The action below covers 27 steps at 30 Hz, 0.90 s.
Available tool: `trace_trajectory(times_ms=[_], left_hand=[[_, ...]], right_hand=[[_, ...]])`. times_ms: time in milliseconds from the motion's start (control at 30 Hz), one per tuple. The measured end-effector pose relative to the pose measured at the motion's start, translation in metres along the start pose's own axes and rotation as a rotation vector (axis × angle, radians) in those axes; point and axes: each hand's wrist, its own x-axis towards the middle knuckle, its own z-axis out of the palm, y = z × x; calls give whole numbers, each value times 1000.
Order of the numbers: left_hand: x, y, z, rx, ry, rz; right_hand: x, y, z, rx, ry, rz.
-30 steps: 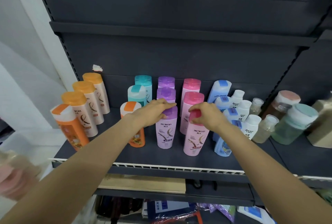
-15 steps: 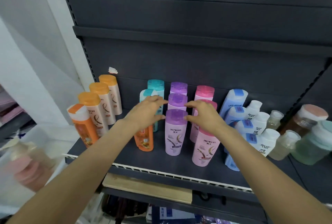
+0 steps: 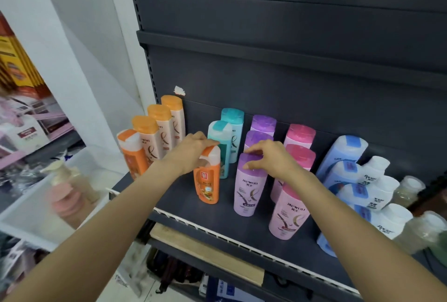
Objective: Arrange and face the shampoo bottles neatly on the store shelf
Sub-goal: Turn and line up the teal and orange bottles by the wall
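Rows of shampoo bottles stand on a dark shelf [image 3: 183,205]. My left hand [image 3: 191,154] grips the white-and-orange cap of a small orange bottle [image 3: 207,184], which stands in front of two teal bottles [image 3: 220,146]. My right hand [image 3: 268,158] curls its fingers over the cap of the front purple bottle [image 3: 249,185]; two more purple bottles stand behind it. To its right is a row of pink bottles, the front one [image 3: 289,214] nearest the shelf edge. At the far left stand peach bottles with orange caps [image 3: 154,137] and another orange bottle [image 3: 133,154].
Blue bottles [image 3: 341,156] and white bottles [image 3: 377,195] crowd the right side, with clear jars [image 3: 408,190] beyond. A white bin with a pump bottle [image 3: 65,180] sits to the left of the shelf. A wooden board [image 3: 208,253] lies on the shelf below.
My left hand has moved from near the purple caps down onto the small orange bottle's cap. My right hand has shifted left from the pink bottle to the front purple bottle's cap.
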Motion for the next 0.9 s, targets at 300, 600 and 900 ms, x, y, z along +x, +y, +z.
trace_trajectory(times_ms=[300,600,900], left_hand=[[1,2,-6,-33,-36,5],[-24,-7,-42,-238,287,-100],[-49,-24,-95,-497,602,-195]], right_hand=[[5,-3,3,-29,4,20],[10,-8,0,-22,-12,33],[34,-28,3,267,21,66]])
